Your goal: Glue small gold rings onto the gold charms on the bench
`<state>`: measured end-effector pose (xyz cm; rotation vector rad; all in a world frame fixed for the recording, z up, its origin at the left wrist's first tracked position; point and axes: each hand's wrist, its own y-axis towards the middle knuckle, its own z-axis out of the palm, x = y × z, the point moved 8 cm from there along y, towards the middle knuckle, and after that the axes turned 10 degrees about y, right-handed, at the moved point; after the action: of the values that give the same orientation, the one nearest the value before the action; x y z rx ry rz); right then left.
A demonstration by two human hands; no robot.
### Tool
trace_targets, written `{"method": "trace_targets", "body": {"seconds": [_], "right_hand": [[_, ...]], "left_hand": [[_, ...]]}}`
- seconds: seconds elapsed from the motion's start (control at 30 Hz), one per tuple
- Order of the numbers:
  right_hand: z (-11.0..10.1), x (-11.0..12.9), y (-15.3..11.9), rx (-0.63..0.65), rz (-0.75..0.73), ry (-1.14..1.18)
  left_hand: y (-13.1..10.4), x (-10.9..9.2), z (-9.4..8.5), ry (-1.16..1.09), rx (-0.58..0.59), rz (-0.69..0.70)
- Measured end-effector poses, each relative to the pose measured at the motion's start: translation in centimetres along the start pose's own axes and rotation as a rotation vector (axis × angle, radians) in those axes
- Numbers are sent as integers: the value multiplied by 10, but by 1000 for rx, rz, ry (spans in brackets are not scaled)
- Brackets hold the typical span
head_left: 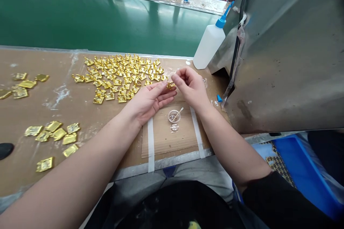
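Note:
My left hand (152, 102) is palm up, with its thumb and index finger on a small gold ring-like piece (171, 85). Close to that piece, on its right, my right hand (191, 87) has its fingers curled towards the thumb; what is between them, if anything, is hidden. Beyond my left hand lies a spread of many similar gold pieces (122, 69), each with a ring and a squarish plate. Below the hands, a small clear cup (172, 116) with a cotton swab (178, 113) in it stands on a taped cardboard sheet (172, 146).
A white bottle (209, 44) with a blue nozzle stands at the back right, beside a metal panel (290, 53). Flat gold plates (59, 134) lie on the left. A green conveyor belt (102, 25) crosses behind. A blue bin (303, 171) sits lower right. A person works opposite.

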<state>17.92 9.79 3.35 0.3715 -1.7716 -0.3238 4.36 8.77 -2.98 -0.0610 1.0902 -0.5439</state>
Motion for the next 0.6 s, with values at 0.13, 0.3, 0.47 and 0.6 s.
{"method": "trace_targets", "body": {"seconds": [0.13, 0.3, 0.47, 0.6], "right_hand": [[-7, 18, -4, -58, -134, -60], [2, 27, -9, 55, -224, -179], [8, 26, -10, 109, -298, -256], [8, 26, -10, 106, -315, -317]], "left_hand": [[1, -2, -3, -75, -30, -6], [2, -8, -4, -181, -24, 39], [0, -7, 0, -164, 21, 41], [0, -8, 3, -96, 46, 68]]}}
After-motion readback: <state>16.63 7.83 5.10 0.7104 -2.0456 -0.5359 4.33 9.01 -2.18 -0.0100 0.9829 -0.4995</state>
